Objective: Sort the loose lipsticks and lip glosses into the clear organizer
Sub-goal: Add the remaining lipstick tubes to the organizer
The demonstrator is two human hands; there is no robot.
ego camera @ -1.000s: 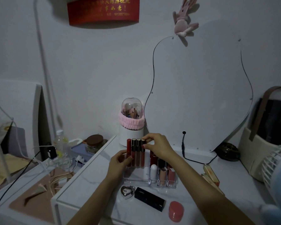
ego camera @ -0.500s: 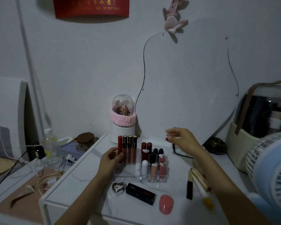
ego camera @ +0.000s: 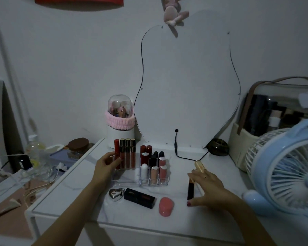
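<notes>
The clear organizer (ego camera: 132, 182) stood near the middle of the white tabletop (ego camera: 178, 215), in front of the curvy mirror (ego camera: 187, 86). Four tall lip glosses (ego camera: 125, 153) stood upright in a row at its back left. To their right stood two dark red lipsticks (ego camera: 146, 154), then two black-capped lipsticks (ego camera: 158, 157), and along the front four more tubes: two white (ego camera: 144, 173), one beige (ego camera: 154, 174) and one pink (ego camera: 162, 172); a further pink one stood just behind the last.

The left hand (ego camera: 106, 166) rested against the organizer's left side, fingers curled round the lower part of the leftmost gloss, thumb touching it. The right hand (ego camera: 207, 187) lay on the tabletop well to the right of the organizer, fingers spread and bent over a loose black lip gloss (ego camera: 190, 188) lying on the surface, with fingertip and thumb at either end of it; whether it was actually gripped could not be told. A loose gold tube (ego camera: 200, 165) lay just beyond that hand.

In front of the organizer lay one silver heart-shaped case (ego camera: 116, 194), one black box (ego camera: 140, 197) and one round pink pot (ego camera: 166, 206). One domed white holder with a pink band (ego camera: 120, 121) stood at the back left, one blue fan (ego camera: 284, 167) at the right
</notes>
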